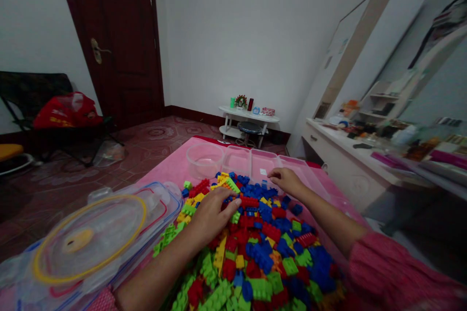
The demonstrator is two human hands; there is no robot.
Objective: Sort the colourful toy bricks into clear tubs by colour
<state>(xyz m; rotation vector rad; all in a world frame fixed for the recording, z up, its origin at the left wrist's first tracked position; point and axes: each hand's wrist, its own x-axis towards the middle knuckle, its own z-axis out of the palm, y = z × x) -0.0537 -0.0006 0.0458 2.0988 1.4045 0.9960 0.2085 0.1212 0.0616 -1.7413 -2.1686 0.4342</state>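
Toy building bricks [251, 233] in red, blue, green and yellow lie in a large loose heap on a pink-covered table. My left hand [216, 211] rests over the upper left of the heap, its thumb held away from the fingers. Its fingertips are partly hidden among the bricks, and nothing shows in its grasp. Farther right, my right hand [287, 181] hovers by the blue bricks at the heap's far edge, close to a clear rectangular container [263, 156]. Its fingers are bent, with a gap to the thumb and no brick visible between them.
A clear round tub [205, 171] stands beyond the heap, beside more clear containers [236, 155]. Clear lids [127, 252], one with a yellow ring, are stacked at left. A cluttered white dresser [346, 150] flanks the right side. Behind stands a small white table [248, 115].
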